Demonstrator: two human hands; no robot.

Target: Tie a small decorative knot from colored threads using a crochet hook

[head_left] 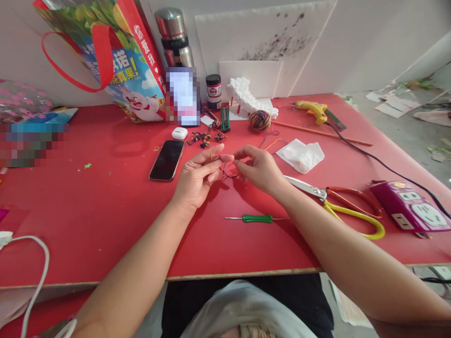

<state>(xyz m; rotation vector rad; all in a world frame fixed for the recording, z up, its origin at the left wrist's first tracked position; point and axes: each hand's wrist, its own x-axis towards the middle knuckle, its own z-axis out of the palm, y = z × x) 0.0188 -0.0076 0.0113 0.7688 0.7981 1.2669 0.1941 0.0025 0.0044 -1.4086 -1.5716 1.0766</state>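
Multicoloured yarn [230, 176] runs between my two hands above the red table. My left hand [201, 177] has a strand looped round a finger and pinches yarn between thumb and fingers. Close beside it on the right, my right hand [259, 169] pinches the yarn at its fingertips. The strand leads back toward a yarn ball [260, 120] near the white beaded piece [246, 96]. Small dark knotted pieces [204, 138] lie just behind my left hand. A green-handled hook tool [258, 218] rests in front of my hands.
A black phone [167, 160] and a white earphone case [179, 133] lie at the left. To the right are large scissors [319, 192], a white tissue [301, 156], a yellow glue gun [312, 111] and a purple box [410, 206]. A bag [141, 89] stands at the back.
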